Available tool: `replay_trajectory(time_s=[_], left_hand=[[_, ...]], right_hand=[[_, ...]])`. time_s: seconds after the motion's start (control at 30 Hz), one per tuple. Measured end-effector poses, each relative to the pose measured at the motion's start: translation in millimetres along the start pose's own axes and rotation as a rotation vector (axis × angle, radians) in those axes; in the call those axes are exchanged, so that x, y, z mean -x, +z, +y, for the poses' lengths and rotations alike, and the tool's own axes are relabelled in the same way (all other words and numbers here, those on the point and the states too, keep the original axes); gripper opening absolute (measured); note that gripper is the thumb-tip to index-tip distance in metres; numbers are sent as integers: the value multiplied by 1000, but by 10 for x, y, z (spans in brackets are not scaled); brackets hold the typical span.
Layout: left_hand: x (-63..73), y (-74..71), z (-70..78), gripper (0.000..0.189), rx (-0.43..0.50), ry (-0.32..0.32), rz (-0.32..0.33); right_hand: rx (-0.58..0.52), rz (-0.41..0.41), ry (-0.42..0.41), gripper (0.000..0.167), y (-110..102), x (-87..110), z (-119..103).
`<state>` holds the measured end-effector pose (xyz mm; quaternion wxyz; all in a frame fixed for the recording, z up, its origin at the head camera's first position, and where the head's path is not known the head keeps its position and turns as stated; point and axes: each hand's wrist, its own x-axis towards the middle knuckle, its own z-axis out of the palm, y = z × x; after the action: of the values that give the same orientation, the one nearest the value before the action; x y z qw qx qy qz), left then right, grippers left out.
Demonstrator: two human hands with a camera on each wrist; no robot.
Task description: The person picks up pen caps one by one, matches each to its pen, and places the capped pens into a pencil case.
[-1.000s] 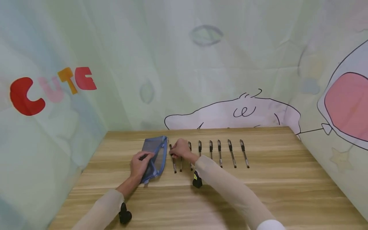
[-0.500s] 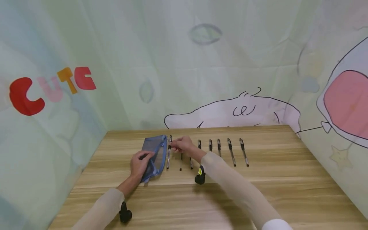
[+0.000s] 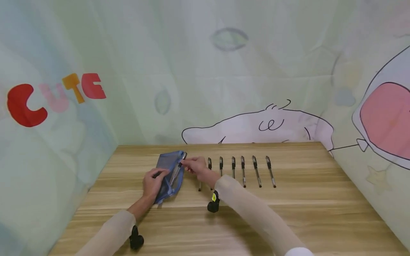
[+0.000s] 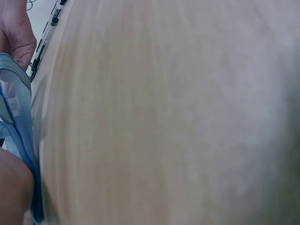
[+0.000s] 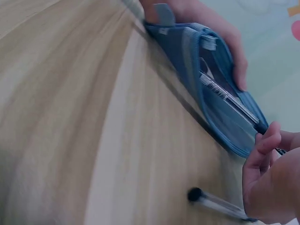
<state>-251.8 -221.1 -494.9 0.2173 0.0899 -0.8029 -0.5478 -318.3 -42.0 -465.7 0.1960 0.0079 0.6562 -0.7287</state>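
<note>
A blue mesh zip pouch (image 3: 165, 160) lies at the left of the table, its mouth spread toward the right. My left hand (image 3: 153, 182) pinches the pouch's near side; in the right wrist view the left fingers (image 5: 240, 70) hook over its rim. Between thumb and fingers my right hand (image 3: 198, 167) grips a clear-barrelled pen (image 3: 175, 174) near its black end. The right wrist view has this pen (image 5: 229, 99) slanting into the open pouch (image 5: 180, 51), its far end inside. The left wrist view catches only part of the pouch (image 4: 23, 133).
Several similar pens (image 3: 244, 170) lie in a row to the right, the nearest ones partly hidden by the right hand and forearm. A wooden table (image 3: 179, 227) carries everything. Printed cloth (image 3: 205, 78) hangs along its back and sides.
My right hand has lifted the leftmost pen from the table, moved it left, and tilted it into the pouch mouth. The left hand has kept its hold on the pouch.
</note>
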Motion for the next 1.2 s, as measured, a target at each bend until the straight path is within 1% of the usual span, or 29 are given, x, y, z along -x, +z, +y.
replay_trajectory(time_s=[0.13, 0.27, 0.37, 0.5, 0.6, 0.7, 0.77, 0.93, 1.2], left_hand=[[-12, -17, -5, 10, 30, -3, 17], [-8, -21, -1, 11, 60, 12, 19], [49, -66, 154, 12, 62, 19, 14], [38, -79, 149, 11, 55, 28, 22], [-11, -37, 0, 10, 47, 43, 30], [12, -27, 13, 10, 40, 42, 33], [14, -25, 21, 10, 36, 36, 31], [7, -24, 21, 11, 40, 15, 26], [14, -36, 23, 13, 58, 9, 25]], right_hand=[[-1, -12, 15, 26, 113, 3, 53], [1, -20, 39, 23, 200, 21, 80], [-9, -43, 46, 24, 260, 17, 89], [12, -73, 53, 28, 304, 36, 75], [73, -76, 49, 26, 302, 62, 81], [135, -90, 35, 22, 300, 71, 115], [161, -110, 26, 22, 305, 76, 126], [212, -145, 34, 23, 321, 119, 116], [237, -194, 59, 28, 289, 129, 99]])
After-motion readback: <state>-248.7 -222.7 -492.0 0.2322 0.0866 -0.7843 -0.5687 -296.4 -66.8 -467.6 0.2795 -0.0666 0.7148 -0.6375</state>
